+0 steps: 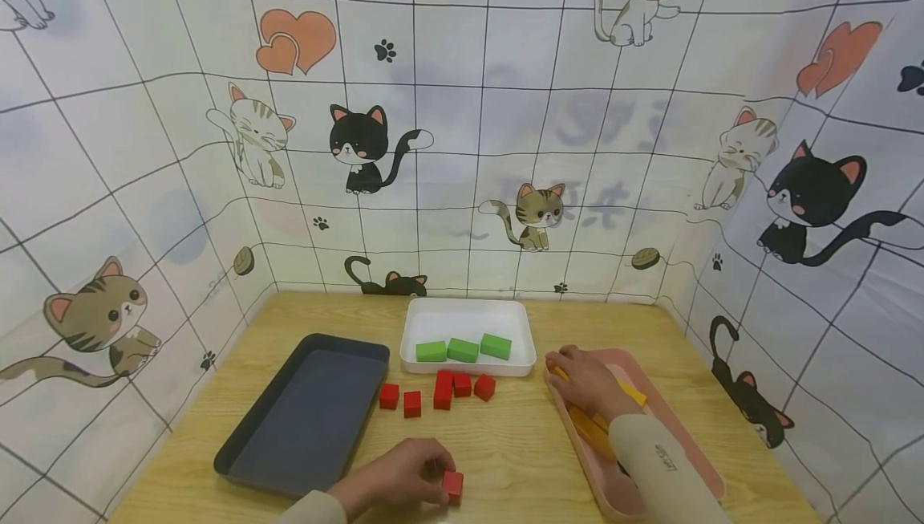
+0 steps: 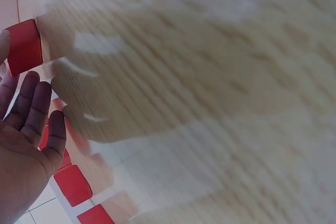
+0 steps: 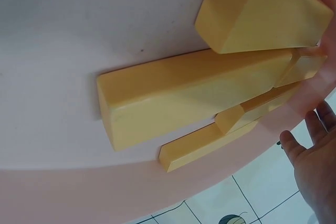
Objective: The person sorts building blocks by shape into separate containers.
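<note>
My left hand (image 1: 407, 472) is low over the front of the table, pinching a red block (image 1: 452, 487) between thumb and fingertips. In the left wrist view the same red block (image 2: 25, 48) shows by the thumb, the other fingers (image 2: 38, 106) spread loosely below it. My right hand (image 1: 583, 381) reaches over the far end of the pink tray (image 1: 689, 460), close above yellow blocks (image 1: 632, 392). The right wrist view shows its fingers (image 3: 315, 129) extended at the tray's edge, next to several yellow blocks (image 3: 199, 90) lying inside.
A dark grey tray (image 1: 306, 412) lies on the left. At the back a white tray (image 1: 468, 315) holds three green blocks (image 1: 463, 350). Several red blocks (image 1: 443, 390) stand in front of it. Cat-printed cloth (image 1: 462, 123) surrounds the wooden table (image 1: 520, 444).
</note>
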Demonstrator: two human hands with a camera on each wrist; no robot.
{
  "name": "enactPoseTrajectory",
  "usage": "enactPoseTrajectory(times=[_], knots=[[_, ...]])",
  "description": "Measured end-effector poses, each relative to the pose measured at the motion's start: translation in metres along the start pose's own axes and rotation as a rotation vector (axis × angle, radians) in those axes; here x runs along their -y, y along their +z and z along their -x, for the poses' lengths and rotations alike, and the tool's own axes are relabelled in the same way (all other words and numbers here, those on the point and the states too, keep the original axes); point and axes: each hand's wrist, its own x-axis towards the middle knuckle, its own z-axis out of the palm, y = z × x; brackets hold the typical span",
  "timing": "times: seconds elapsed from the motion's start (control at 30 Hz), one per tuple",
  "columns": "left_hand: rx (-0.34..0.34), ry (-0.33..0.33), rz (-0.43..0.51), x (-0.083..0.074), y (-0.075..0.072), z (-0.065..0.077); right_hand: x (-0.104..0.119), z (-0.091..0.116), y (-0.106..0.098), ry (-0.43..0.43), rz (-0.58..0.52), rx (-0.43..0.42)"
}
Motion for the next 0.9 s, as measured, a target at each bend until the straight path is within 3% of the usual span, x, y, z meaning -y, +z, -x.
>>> enactPoseTrajectory(times=[0.17, 0.4, 0.5, 0.67, 0.9], knots=[[-0.014, -0.009, -0.006, -0.018, -0.002, 0.005, 0.002, 0.000, 0.000, -0.001, -0.009, 0.002], [-0.042, -0.022, -0.063, -0.093, -0.021, 0.028, 0.002, 0.000, 0.001, 0.000, -0.006, -0.007], [-0.073, -0.028, -0.076, -0.110, -0.026, 0.031, 0.000, -0.001, 0.002, 0.002, -0.006, -0.006], [-0.143, -0.051, -0.107, -0.124, -0.034, 0.028, -0.002, -0.002, 0.002, -0.008, 0.002, -0.008], [-0.206, -0.052, -0.112, -0.127, -0.052, 0.028, 0.000, 0.000, 0.000, 0.008, -0.013, 0.010]])
